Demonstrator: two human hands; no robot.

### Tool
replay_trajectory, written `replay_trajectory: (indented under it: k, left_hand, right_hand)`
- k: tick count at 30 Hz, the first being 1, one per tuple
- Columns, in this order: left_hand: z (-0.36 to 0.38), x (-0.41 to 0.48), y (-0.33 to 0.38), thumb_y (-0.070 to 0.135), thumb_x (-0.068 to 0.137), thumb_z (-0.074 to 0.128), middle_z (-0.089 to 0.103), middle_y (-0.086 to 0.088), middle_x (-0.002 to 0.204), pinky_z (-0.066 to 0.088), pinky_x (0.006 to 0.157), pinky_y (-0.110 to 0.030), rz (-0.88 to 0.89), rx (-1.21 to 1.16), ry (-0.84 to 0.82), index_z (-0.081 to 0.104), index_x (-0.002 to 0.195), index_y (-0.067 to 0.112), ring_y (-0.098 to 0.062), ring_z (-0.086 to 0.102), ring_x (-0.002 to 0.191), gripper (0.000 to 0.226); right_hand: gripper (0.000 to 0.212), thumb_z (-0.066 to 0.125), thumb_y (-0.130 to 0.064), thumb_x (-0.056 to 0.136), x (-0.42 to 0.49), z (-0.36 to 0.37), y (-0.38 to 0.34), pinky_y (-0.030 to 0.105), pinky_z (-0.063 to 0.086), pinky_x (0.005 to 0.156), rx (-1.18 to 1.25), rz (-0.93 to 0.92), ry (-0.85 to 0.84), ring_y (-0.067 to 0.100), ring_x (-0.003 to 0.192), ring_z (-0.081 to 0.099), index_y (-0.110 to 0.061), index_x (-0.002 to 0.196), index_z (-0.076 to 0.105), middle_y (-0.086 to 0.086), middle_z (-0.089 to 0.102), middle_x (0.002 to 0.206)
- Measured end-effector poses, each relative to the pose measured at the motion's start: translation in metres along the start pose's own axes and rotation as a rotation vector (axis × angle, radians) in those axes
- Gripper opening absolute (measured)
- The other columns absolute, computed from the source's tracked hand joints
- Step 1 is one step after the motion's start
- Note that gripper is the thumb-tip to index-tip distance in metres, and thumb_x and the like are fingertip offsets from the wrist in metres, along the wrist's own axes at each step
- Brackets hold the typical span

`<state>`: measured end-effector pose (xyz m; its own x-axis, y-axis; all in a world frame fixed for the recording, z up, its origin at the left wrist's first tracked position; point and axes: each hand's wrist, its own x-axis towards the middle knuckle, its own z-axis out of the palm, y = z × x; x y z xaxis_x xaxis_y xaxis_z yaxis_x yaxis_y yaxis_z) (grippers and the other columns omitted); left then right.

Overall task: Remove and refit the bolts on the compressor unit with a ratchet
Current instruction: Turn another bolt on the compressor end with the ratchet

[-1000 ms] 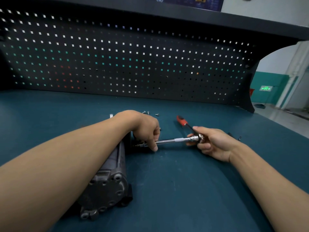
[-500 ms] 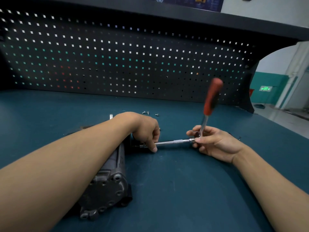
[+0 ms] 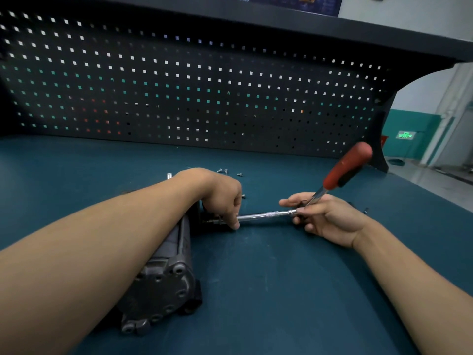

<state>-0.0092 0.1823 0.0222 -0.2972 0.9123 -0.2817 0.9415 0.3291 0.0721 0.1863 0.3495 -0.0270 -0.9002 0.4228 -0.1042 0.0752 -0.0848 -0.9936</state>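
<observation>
The dark grey compressor unit (image 3: 163, 283) lies lengthwise on the teal bench, partly under my left forearm. My left hand (image 3: 222, 198) curls over its far end, and its fingers pinch the near end of the ratchet's chrome extension bar (image 3: 266, 215), which runs level to the right. My right hand (image 3: 325, 216) grips the ratchet head at the bar's right end. The red and black ratchet handle (image 3: 345, 166) slants up and to the right above that hand. The socket and the bolt it sits on are hidden by my left fingers.
Several loose bolts (image 3: 226, 171) lie on the bench (image 3: 268, 290) beyond my left hand, and a small one (image 3: 366, 210) rests right of my right hand. A black pegboard (image 3: 192, 93) closes off the back. The bench's right edge borders an open floor.
The ratchet handle swung from lying flat behind my right hand up to vertical, and now tilts to the right. My left hand and the compressor have stayed put.
</observation>
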Motion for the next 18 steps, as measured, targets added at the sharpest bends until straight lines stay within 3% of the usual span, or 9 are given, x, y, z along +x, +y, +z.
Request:
replay_trajectory:
  k: [4,7,10,14,18]
  left_hand:
    - [-0.0008,-0.0003,0.0004,0.043,0.081,0.080,0.072,0.004,0.086,0.045,0.062,-0.024,-0.009,0.012,0.001,0.073,0.088,0.021,-0.011,0.058,0.071,0.024]
    - [-0.0009,0.0000,0.0009,0.043,0.080,0.081,0.071,0.004,0.085,0.044,0.060,-0.024,-0.010,0.009,0.003,0.073,0.088,0.021,-0.012,0.059,0.072,0.025]
    - [-0.0007,0.0005,0.0002,0.043,0.078,0.083,0.069,0.007,0.078,0.044,0.060,-0.024,-0.009,0.002,0.002,0.071,0.083,0.022,-0.013,0.059,0.071,0.025]
    - [-0.0003,0.0015,-0.0002,0.043,0.076,0.085,0.066,0.009,0.073,0.046,0.064,-0.025,-0.004,-0.008,0.005,0.067,0.079,0.023,-0.014,0.059,0.073,0.027]
    - [-0.0003,0.0019,-0.0016,0.043,0.075,0.085,0.065,0.011,0.068,0.045,0.062,-0.024,0.000,-0.022,0.003,0.067,0.076,0.023,-0.012,0.059,0.067,0.027]
  right_hand:
    - [0.026,0.068,-0.017,0.074,0.0020,0.0032,-0.0019,0.019,0.041,0.043,-0.016,0.030,0.051,0.016,0.062,0.059,-0.012,0.100,0.067,0.008,0.075,0.108]
    - [0.018,0.064,-0.027,0.086,0.0040,0.0055,-0.0028,0.018,0.036,0.038,-0.041,0.051,0.092,0.013,0.050,0.052,-0.014,0.097,0.067,0.010,0.075,0.099]
    - [0.025,0.067,-0.037,0.085,0.0053,0.0077,-0.0032,0.018,0.032,0.037,-0.033,0.068,0.134,0.011,0.043,0.043,-0.014,0.094,0.069,0.011,0.075,0.094]
    - [0.033,0.070,-0.036,0.078,0.0038,0.0091,-0.0037,0.018,0.030,0.035,-0.054,0.087,0.140,0.011,0.038,0.041,-0.008,0.095,0.067,0.004,0.060,0.067]
    - [0.021,0.063,-0.027,0.094,0.0026,0.0099,-0.0049,0.018,0.033,0.035,-0.063,0.103,0.151,0.012,0.038,0.044,-0.006,0.095,0.067,0.001,0.052,0.061]
